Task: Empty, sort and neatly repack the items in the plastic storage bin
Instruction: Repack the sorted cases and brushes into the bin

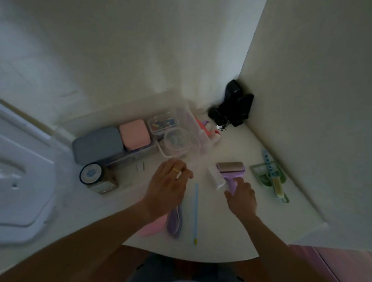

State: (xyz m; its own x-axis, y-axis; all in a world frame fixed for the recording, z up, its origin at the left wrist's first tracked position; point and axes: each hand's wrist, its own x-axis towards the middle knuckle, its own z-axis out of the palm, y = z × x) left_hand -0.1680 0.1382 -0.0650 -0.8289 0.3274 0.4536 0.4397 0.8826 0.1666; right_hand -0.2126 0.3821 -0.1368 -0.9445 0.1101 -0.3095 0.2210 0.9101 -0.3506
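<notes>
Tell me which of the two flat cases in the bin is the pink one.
The pink case is the squarish one in the middle of the bin; the grey case beside it at the left end is wider.

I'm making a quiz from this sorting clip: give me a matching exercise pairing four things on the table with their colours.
Things:
1. lint roller
2. square case
3. comb
4. long thin stick

Colours:
A. green
B. blue
C. purple
D. pink

Pairs: 1-C, 2-D, 3-A, 4-B

The right hand grips the lint roller's handle.
</notes>
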